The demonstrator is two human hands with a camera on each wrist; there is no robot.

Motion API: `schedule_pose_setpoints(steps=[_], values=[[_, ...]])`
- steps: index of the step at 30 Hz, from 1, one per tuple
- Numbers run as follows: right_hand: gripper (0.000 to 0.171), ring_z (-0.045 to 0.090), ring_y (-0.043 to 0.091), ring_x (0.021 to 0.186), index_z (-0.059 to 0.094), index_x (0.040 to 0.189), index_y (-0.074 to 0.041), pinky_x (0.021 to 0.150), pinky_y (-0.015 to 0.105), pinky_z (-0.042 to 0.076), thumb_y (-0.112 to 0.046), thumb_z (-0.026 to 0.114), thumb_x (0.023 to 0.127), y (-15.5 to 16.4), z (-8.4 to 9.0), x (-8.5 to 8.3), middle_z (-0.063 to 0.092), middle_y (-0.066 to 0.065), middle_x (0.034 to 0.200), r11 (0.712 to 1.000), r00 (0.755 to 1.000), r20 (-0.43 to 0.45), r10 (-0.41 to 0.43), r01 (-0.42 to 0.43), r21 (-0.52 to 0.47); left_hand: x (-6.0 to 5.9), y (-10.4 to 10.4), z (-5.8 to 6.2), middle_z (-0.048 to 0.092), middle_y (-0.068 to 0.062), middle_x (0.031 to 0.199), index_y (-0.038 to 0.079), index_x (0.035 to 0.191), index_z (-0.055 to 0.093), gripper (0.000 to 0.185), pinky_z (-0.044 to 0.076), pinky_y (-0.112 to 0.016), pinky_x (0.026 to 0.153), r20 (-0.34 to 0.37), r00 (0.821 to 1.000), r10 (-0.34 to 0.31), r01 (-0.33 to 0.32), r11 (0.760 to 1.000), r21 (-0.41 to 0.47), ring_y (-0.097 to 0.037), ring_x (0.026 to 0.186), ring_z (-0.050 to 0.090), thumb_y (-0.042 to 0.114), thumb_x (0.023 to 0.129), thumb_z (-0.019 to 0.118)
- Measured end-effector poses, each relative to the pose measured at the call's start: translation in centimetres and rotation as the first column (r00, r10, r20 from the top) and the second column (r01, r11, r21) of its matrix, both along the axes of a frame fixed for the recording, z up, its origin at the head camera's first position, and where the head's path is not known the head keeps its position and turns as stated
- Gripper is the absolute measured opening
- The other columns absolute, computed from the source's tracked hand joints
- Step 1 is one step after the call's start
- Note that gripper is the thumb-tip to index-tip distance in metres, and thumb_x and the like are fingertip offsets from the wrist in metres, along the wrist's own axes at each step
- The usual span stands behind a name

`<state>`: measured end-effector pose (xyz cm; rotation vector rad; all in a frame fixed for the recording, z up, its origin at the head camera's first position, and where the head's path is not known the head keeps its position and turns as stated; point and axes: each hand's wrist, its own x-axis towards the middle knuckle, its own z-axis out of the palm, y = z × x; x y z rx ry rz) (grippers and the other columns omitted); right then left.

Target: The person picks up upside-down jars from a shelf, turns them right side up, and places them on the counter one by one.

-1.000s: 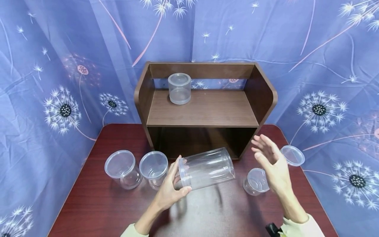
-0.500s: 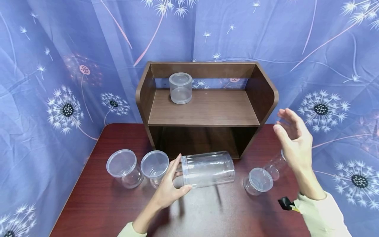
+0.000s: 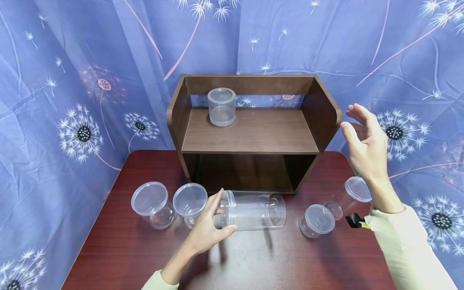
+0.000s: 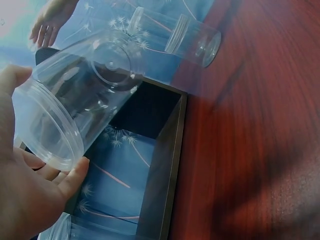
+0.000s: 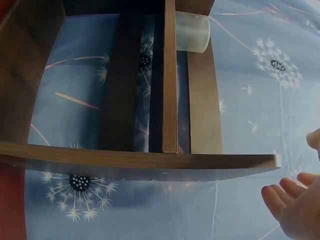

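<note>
A large clear plastic jar (image 3: 253, 211) lies sideways in the air over the table, in front of the shelf unit. My left hand (image 3: 204, 233) grips it at the lid end, thumb on the near side and fingers on the far side. The left wrist view shows the thumb and fingers around the ridged lid (image 4: 55, 125) of the jar, its base pointing away. Raised beside the shelf's right side panel, my right hand (image 3: 369, 151) holds nothing, its fingers loosely bent and apart from the thumb. Part of this hand (image 5: 302, 210) shows in the right wrist view.
A brown two-level shelf unit (image 3: 250, 133) stands at the table's back, one lidded clear jar (image 3: 222, 106) on its upper level. Two clear jars (image 3: 150, 199) stand left of my left hand. A short jar (image 3: 317, 221) and a taller jar (image 3: 357, 189) stand at right.
My right hand has moved up and to the right, uncovering the jars there. The held jar has turned, its base end dropping until it lies nearly level across the view.
</note>
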<state>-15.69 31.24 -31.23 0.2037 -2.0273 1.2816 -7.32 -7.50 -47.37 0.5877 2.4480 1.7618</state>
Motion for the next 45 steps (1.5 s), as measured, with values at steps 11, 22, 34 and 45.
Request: schedule_pose_setpoints(steps=[11,22,34,45], values=[[0.046,0.057,0.017,0.125,0.057,0.142,0.006,0.103,0.024,0.049,0.01,0.059,0.096,-0.1,-0.3,-2.5,0.059,0.018,0.138,0.996,0.998,-0.064,-0.008,0.014,0.094,-0.1,0.3,0.2,0.043,-0.002,0.155,0.009,0.163,0.031,0.102,0.052,-0.046,0.1,0.011,1.0,0.01,-0.01,0.998,-0.059,-0.028,0.117,0.063,0.029,0.079,0.085],[0.035,0.056,0.003,0.118,0.068,0.133,0.003,0.1,0.017,0.046,0.005,0.061,0.098,-0.1,-0.7,-3.1,0.065,0.016,0.133,0.982,0.991,-0.113,-0.071,0.089,0.164,0.2,0.6,0.8,0.044,-0.001,0.154,0.012,0.162,0.033,0.104,0.041,-0.053,0.111,-0.042,0.999,0.027,-0.033,0.987,-0.158,-0.021,0.136,0.048,0.036,0.077,0.087],[0.034,0.057,0.004,0.115,0.067,0.131,0.006,0.097,0.015,0.048,0.007,0.061,0.097,-0.5,-1.0,-3.5,0.066,0.019,0.131,0.984,0.987,-0.134,-0.083,0.102,0.143,-0.3,0.8,2.4,0.041,-0.002,0.158,0.016,0.164,0.032,0.107,0.04,-0.055,0.111,-0.089,0.996,0.032,-0.057,0.953,-0.296,-0.024,0.142,0.044,0.046,0.076,0.085],[0.034,0.057,0.005,0.117,0.068,0.131,0.004,0.095,0.014,0.046,0.005,0.063,0.098,-0.7,-1.3,-3.5,0.067,0.014,0.132,0.977,0.984,-0.154,-0.085,0.113,0.183,-2.0,0.7,4.8,0.045,-0.006,0.153,0.012,0.161,0.037,0.109,0.042,-0.053,0.111,-0.196,0.98,-0.028,-0.058,0.905,-0.422,-0.025,0.141,0.043,0.049,0.073,0.088]])
